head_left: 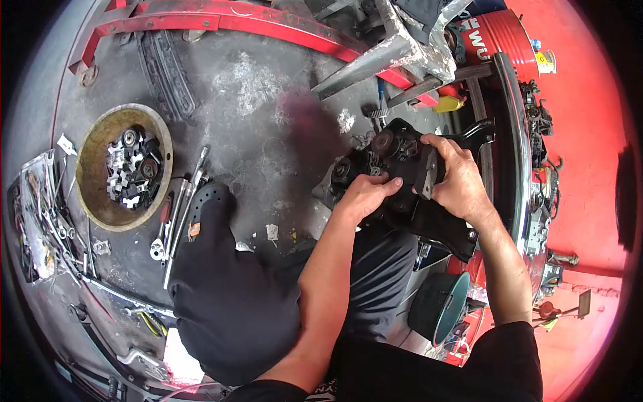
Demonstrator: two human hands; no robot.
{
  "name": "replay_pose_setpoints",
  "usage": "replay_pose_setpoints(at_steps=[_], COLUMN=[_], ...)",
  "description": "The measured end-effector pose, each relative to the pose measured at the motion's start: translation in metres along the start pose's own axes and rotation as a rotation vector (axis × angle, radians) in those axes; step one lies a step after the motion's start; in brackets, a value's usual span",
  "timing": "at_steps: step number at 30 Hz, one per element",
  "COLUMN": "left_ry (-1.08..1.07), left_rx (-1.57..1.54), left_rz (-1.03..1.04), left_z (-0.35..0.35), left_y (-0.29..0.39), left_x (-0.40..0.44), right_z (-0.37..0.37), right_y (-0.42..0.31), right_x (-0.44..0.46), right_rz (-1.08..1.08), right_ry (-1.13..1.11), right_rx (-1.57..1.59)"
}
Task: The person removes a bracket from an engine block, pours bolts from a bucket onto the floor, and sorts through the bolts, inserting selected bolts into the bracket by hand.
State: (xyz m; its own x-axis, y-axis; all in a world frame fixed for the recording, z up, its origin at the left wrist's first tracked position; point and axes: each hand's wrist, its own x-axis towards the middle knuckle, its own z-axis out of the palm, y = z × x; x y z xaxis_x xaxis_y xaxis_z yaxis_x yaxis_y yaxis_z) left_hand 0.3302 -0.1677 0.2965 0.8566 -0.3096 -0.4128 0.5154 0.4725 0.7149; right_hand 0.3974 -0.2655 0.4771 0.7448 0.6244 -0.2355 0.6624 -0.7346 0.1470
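A black mechanical assembly (405, 191) with brackets and round pulley-like parts lies across my lap, tilted. My left hand (367, 196) rests on its near left side, thumb stretched across a dark flat surface and fingers curled round the part. On the right, my right hand (459, 175) grips a flat grey metal piece (429, 175) at the assembly's edge, with the index finger at its top and the thumb lower down. The undersides of both hands' grips are hidden.
A worn round bowl (86, 167) holding small metal parts stands on the floor at left. Ratchets (158, 249) and long bars lie beside it. A red frame (268, 30) and a grey stand (402, 50) are ahead; a green bucket (429, 308) is at right.
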Motion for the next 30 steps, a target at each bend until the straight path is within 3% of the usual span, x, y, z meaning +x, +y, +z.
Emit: replay_pose_setpoints(at_steps=[2, 5, 14, 17, 20, 23, 25, 30], left_ry=[0.005, 0.113, 0.147, 0.260, 0.488, 0.316, 0.313, 0.122], left_rx=[-0.036, -0.042, -0.110, 0.118, 0.384, 0.450, 0.581, 0.382], left_rz=[0.003, 0.096, 0.168, 0.194, 0.385, 0.462, 0.516, 0.475], left_z=[0.001, 0.011, 0.007, 0.001, -0.007, -0.014, -0.009, -0.014], left_y=[-0.004, -0.021, -0.024, -0.008, 0.002, 0.009, 0.010, 0.004], left_x=[0.000, 0.013, 0.026, 0.013, -0.001, -0.013, -0.021, -0.033], right_z=[-0.002, -0.003, 0.008, 0.003, 0.001, 0.006, 0.009, 0.008], right_y=[-0.008, -0.006, 0.005, -0.002, -0.006, -0.001, 0.002, 0.006], right_x=[-0.001, 0.000, 0.001, 0.000, 0.002, -0.001, -0.001, -0.003], right_rz=[0.026, 0.106, 0.045, 0.092, 0.092, 0.064, 0.009, 0.038], right_ry=[0.079, 0.027, 0.088, 0.025, 0.045, 0.137, 0.200, 0.185], right_rx=[0.126, 0.359, 0.259, 0.263, 0.298, 0.288, 0.328, 0.429])
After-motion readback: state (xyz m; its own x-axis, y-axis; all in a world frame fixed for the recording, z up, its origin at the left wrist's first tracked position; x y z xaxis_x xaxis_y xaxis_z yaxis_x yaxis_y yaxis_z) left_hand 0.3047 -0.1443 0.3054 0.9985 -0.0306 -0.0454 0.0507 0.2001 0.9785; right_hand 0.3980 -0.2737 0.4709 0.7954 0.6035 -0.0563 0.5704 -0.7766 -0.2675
